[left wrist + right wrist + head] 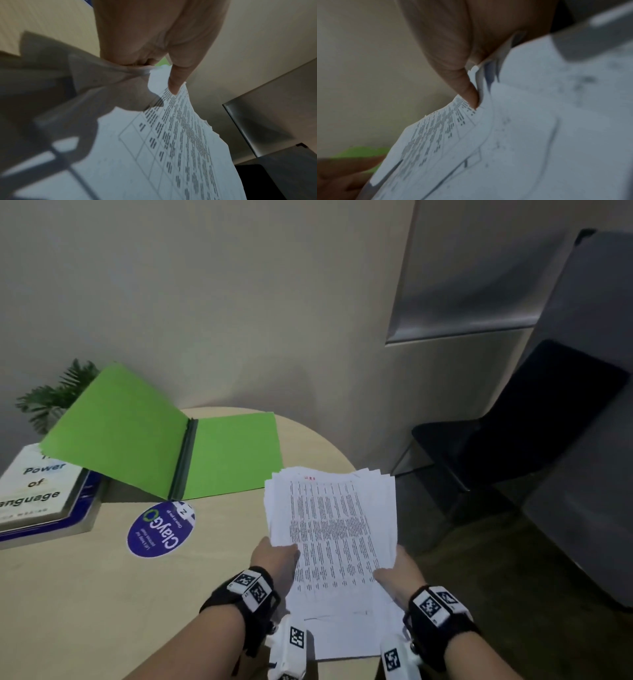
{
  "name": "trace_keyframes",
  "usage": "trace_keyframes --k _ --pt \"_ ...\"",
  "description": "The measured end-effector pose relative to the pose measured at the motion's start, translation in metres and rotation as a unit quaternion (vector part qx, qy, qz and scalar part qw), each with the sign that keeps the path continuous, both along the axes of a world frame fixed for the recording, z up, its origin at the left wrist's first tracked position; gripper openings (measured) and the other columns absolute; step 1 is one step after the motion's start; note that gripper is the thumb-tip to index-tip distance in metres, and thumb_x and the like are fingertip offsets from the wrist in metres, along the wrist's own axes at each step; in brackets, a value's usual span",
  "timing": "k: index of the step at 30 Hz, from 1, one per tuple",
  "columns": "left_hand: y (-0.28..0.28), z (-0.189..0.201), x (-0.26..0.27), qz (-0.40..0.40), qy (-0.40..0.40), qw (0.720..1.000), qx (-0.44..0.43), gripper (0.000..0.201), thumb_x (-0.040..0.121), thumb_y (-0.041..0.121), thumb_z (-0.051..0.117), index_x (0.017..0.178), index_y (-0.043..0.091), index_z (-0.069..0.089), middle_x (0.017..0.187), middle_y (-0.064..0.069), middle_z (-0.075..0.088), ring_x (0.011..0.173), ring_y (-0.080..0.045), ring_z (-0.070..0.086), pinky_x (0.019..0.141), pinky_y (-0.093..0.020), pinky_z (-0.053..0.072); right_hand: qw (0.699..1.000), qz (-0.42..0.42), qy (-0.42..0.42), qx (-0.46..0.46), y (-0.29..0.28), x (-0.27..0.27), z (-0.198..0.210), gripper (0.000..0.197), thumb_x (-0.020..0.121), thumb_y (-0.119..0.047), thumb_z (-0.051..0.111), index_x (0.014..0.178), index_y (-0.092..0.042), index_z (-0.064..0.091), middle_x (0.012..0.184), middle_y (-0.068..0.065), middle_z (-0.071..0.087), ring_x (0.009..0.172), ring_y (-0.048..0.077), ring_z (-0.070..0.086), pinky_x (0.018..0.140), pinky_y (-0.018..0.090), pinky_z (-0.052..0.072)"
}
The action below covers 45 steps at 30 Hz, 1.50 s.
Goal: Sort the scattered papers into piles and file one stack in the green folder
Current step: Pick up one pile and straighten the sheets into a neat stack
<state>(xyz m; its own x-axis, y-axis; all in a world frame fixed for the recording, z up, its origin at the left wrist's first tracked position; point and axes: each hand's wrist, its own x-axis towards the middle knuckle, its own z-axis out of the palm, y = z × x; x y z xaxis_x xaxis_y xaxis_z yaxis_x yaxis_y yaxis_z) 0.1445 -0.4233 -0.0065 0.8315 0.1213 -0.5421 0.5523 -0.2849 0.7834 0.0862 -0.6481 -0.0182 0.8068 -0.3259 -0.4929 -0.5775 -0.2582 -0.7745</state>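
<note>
A stack of white printed papers (332, 529) is held up over the near right part of the round table (102, 594), its sheets slightly fanned. My left hand (277, 556) grips the stack's left edge, with the thumb (175, 81) lying on the top sheet (171, 155). My right hand (397, 573) grips the right edge; its thumb (469, 92) presses on the printed page (505, 148). The green folder (164, 440) lies open on the table beyond the stack, its left cover propped up on a book.
A white book (37, 487) on a blue one lies at the table's left edge, with a small plant (58, 395) behind it. A round purple sticker (161, 529) is on the tabletop. A dark chair (513, 422) stands to the right of the table.
</note>
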Motion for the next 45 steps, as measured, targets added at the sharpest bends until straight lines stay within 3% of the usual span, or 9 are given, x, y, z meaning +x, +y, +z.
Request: trace_keyframes --k 8,15,20,24,29,33,38,40,45 --pt "0.026 -0.001 -0.033 -0.046 0.058 0.997 0.001 0.034 0.085 0.003 0.064 0.116 -0.007 0.056 0.106 -0.02 0.064 0.094 -0.032 0.059 0.076 -0.032 0.046 0.988 0.003 -0.001 0.157 0.01 -0.035 0.019 0.045 0.067 0.006 0.06 0.111 -0.003 0.062 0.109 0.017 0.069 0.102 0.035 0.064 0.094 0.048 0.049" --pt "0.069 0.051 -0.052 0.029 -0.098 0.96 -0.261 0.038 0.083 -0.021 0.049 0.116 -0.004 0.054 0.111 -0.026 0.067 0.09 -0.032 0.065 0.083 -0.038 0.055 0.976 0.028 -0.121 0.181 0.036 -0.052 0.064 0.043 0.078 0.016 0.059 0.116 -0.005 0.06 0.107 0.014 0.072 0.1 0.031 0.068 0.09 0.047 0.053" --pt "0.094 0.116 -0.044 -0.028 -0.268 0.928 -0.256 0.057 0.044 0.025 0.086 0.093 0.005 0.063 0.07 0.0 0.073 0.063 -0.014 0.066 0.058 -0.023 0.053 0.964 0.018 -0.223 0.142 0.049 -0.049 0.127 0.026 0.078 0.015 0.06 0.101 0.002 0.063 0.096 0.024 0.07 0.093 0.036 0.068 0.084 0.045 0.054" --pt "0.106 0.125 -0.042 0.004 -0.295 0.909 -0.294 0.082 0.027 0.029 0.093 0.101 0.004 0.068 0.091 -0.002 0.077 0.082 -0.016 0.071 0.076 -0.028 0.057 0.958 0.034 -0.26 0.12 0.054 -0.047 0.147 0.023 0.076 0.002 0.072 0.084 -0.018 0.066 0.084 -0.003 0.07 0.073 0.01 0.07 0.063 0.03 0.057" --pt "0.112 0.095 -0.067 -0.038 -0.24 0.927 -0.284 0.101 0.018 0.036 0.096 0.108 0.004 0.064 0.087 0.002 0.077 0.082 -0.009 0.071 0.072 -0.02 0.056 0.957 -0.024 -0.21 0.197 0.068 -0.058 0.124 0.019 0.073 0.001 0.075 0.089 -0.005 0.067 0.076 0.002 0.075 0.064 0.006 0.072 0.051 0.018 0.054" --pt "0.103 0.083 -0.069 -0.016 -0.248 0.927 -0.282 0.089 0.014 0.027 0.093 0.097 0.01 0.066 0.076 0.008 0.077 0.077 -0.009 0.072 0.07 -0.02 0.058 0.947 -0.102 -0.194 0.235 0.094 -0.058 0.104 0.031 0.074 0.001 0.073 0.104 0.005 0.065 0.09 0.018 0.075 0.082 0.032 0.073 0.065 0.036 0.059" --pt "0.106 0.124 -0.06 -0.025 -0.343 0.893 -0.291 0.062 0.041 0.02 0.083 0.1 0.022 0.066 0.087 0.01 0.077 0.08 -0.007 0.071 0.074 -0.025 0.059 0.92 -0.126 -0.296 0.225 0.081 -0.045 0.133 0.044 0.064 -0.013 0.083 0.102 -0.009 0.063 0.092 0.006 0.072 0.085 0.022 0.069 0.069 0.036 0.056" --pt "0.114 0.13 -0.056 -0.053 -0.358 0.883 -0.298 0.074 0.035 0.027 0.088 0.105 0.023 0.065 0.09 0.009 0.077 0.083 -0.008 0.071 0.07 -0.024 0.058 0.913 -0.086 -0.336 0.213 0.074 -0.043 0.14 0.065 0.051 -0.023 0.089 0.11 -0.012 0.065 0.104 0.008 0.072 0.098 0.027 0.068 0.083 0.045 0.054" --pt "0.12 0.093 -0.052 -0.04 -0.272 0.916 -0.293 0.079 0.013 0.043 0.094 0.084 0.015 0.075 0.082 -0.002 0.077 0.081 -0.018 0.071 0.071 -0.025 0.058 0.929 -0.001 -0.303 0.212 0.08 -0.053 0.136 0.044 0.053 -0.012 0.088 0.093 -0.01 0.069 0.089 0.006 0.077 0.088 0.023 0.072 0.076 0.041 0.058"
